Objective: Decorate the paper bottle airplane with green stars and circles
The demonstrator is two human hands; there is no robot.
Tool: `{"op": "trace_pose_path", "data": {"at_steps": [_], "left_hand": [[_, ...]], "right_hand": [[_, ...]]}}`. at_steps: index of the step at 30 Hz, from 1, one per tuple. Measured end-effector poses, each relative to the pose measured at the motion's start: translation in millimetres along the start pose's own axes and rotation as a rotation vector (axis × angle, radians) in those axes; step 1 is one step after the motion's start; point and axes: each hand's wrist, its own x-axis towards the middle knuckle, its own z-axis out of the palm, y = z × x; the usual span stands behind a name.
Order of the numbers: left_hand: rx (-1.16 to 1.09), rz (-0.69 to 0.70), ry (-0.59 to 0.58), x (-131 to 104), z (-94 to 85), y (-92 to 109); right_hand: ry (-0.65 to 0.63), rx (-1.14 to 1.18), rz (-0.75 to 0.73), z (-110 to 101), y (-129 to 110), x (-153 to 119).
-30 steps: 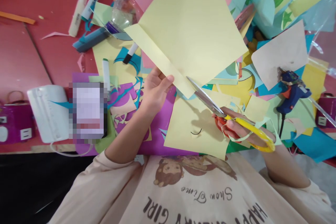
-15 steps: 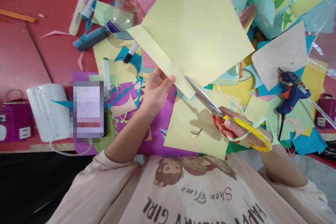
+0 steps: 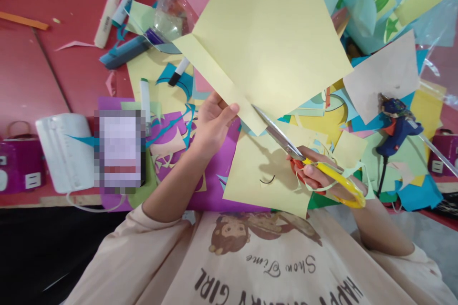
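Observation:
A large pale yellow sheet [image 3: 268, 33] is raised above the cluttered table, with a narrow strip [image 3: 207, 64] partly separated along its lower left edge. My left hand [image 3: 217, 119] pinches that strip near its lower end, thumb on top. My right hand [image 3: 318, 167] is closed on scissors [image 3: 277, 132] with red and yellow handles. Their blades look nearly closed, the tip at the cut between strip and sheet. A thin pale green paper scrap hangs around the scissor handle and right hand. Below lies another pale yellow sheet [image 3: 265, 181] with a small black curved line.
A blue glue gun [image 3: 395, 126] lies at the right beside a whitish card [image 3: 384, 76]. At the left are a phone [image 3: 121, 147], a white device [image 3: 66, 152] and markers [image 3: 107, 16]. Coloured paper scraps and purple paper [image 3: 214, 186] spread beneath my hands.
The scissor handles have drawn slightly closer together, and the yellow handle has shifted left. The large sheet's right corner has moved slightly right and down. My left hand keeps its place.

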Motion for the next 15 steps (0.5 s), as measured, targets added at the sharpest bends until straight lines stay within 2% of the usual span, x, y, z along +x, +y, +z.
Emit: {"op": "trace_pose_path", "data": {"at_steps": [8, 12, 15], "left_hand": [[-0.046, 0.028, -0.023, -0.2, 3.4, 2.9], [-0.036, 0.018, -0.025, -0.6, 3.6, 2.0], [-0.040, 0.000, -0.022, -1.3, 3.6, 2.6]], "right_hand": [[0.038, -0.018, 0.009, 2.0, -5.0, -2.8], [-0.026, -0.066, 0.039, -1.1, -5.4, -4.9], [-0.036, -0.041, 0.005, -2.7, -3.1, -5.9]]}}
